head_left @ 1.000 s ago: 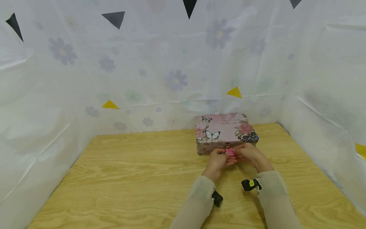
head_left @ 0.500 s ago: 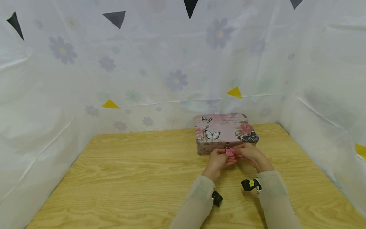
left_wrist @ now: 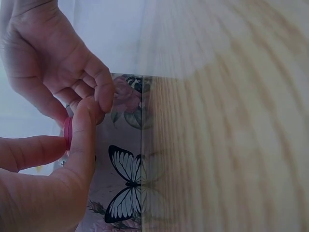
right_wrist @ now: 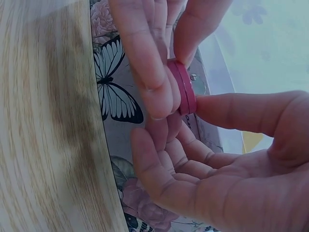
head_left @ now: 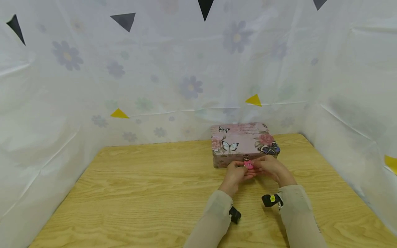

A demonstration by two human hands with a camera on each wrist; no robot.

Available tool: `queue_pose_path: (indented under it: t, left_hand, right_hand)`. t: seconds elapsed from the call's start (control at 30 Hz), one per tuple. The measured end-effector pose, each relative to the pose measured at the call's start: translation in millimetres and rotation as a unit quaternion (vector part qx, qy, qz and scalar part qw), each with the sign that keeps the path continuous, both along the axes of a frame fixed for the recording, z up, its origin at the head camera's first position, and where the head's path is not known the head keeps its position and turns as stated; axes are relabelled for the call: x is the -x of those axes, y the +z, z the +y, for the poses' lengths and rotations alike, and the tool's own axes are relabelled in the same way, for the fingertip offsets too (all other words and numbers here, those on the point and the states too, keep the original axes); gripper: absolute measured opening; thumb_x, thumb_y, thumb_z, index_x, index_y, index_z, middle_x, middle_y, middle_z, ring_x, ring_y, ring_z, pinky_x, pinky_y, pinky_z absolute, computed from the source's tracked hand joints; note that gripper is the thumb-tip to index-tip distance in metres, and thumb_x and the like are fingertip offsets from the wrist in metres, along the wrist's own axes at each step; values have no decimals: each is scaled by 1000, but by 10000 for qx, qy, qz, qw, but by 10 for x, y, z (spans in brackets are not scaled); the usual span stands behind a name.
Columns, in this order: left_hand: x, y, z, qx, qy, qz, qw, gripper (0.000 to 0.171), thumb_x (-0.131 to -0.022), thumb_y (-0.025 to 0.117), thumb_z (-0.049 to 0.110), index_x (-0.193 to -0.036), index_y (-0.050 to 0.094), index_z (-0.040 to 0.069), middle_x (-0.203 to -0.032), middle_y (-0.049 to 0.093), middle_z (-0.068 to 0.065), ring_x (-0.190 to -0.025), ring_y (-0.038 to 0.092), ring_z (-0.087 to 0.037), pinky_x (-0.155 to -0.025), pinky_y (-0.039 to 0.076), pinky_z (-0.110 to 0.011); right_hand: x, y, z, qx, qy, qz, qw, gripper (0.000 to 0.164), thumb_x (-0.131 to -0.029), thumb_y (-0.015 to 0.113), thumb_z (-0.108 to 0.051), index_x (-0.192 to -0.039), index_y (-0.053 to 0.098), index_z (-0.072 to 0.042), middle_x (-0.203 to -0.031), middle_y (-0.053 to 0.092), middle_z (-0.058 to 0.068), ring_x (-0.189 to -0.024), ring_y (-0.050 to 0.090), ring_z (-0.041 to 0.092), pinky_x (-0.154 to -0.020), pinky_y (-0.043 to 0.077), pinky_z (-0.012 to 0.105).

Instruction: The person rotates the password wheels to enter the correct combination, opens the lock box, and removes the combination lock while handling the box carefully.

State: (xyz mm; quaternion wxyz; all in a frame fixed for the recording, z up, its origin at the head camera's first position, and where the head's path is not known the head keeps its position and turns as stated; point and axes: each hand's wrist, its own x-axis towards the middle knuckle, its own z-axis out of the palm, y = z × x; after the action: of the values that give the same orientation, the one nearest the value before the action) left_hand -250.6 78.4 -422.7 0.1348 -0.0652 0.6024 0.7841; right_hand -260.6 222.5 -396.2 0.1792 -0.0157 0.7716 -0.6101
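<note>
Nearest the camera, two pale sleeves with small black wrist cameras reach forward over the desk (head_left: 139, 193), and both hands meet at the front of a closed box (head_left: 243, 141) printed with butterflies and roses. The left hand (head_left: 235, 174) pinches a small pink padlock (head_left: 248, 165) between thumb and forefinger; the right hand (head_left: 271, 168) has its grip on the same lock from the other side, thumb against its edge and fingers curled behind. The lock hangs at the box's metal clasp, at the middle of its front wall. Judging by this, the lock is still on and the lid down, so opening remains. Beyond stands a flowered curtain (head_left: 155, 69)
</note>
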Motion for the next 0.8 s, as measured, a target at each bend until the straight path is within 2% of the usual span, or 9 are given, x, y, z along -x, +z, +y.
queue_pose_path:
  t: [0.17, 0.3, 0.43, 0.8]
  left_hand:
    - [-11, 6, -4, 79, -23, 66, 9999, 18, -93, 51, -7, -111, 50, -3, -85, 68, -22, -80, 70, -31, -73, 59, -35]
    - [-16, 7, -6, 102, -28, 84, 9999, 18, -93, 52, -7, -111, 49, -3, -86, 68, -23, -81, 70, -32, -74, 58, -36]
    - [-16, 6, -10, 69, -49, 67, 9999, 18, -93, 52, -7, -111, 49, -3, -85, 68, -23, -80, 70, -31, -74, 58, -36]
    - [-15, 8, -13, 48, -48, 94, 9999, 19, -93, 52, -8, -111, 49, -3, -85, 68, -23, -79, 70, -31, -73, 59, -36]
  right_hand:
    - [-11, 22, -5, -139, -56, -18, 9999, 41, -100, 43, -5, -128, 39, 25, -93, 67, 8, -81, 65, 11, -81, 55, 34]
    - [-17, 32, -6, -310, -102, -29, 9995, 42, -100, 43, -5, -131, 37, 24, -106, 65, 16, -87, 64, 14, -86, 54, 38]
    - [-23, 47, -13, -343, -112, -27, 9993, 43, -99, 43, -4, -131, 37, 23, -112, 63, 22, -90, 64, 15, -88, 53, 39]
    - [-27, 29, 0, -470, -51, 22, 9989, 44, -101, 44, -14, -124, 45, 23, -104, 65, 15, -87, 64, 14, -89, 52, 41]
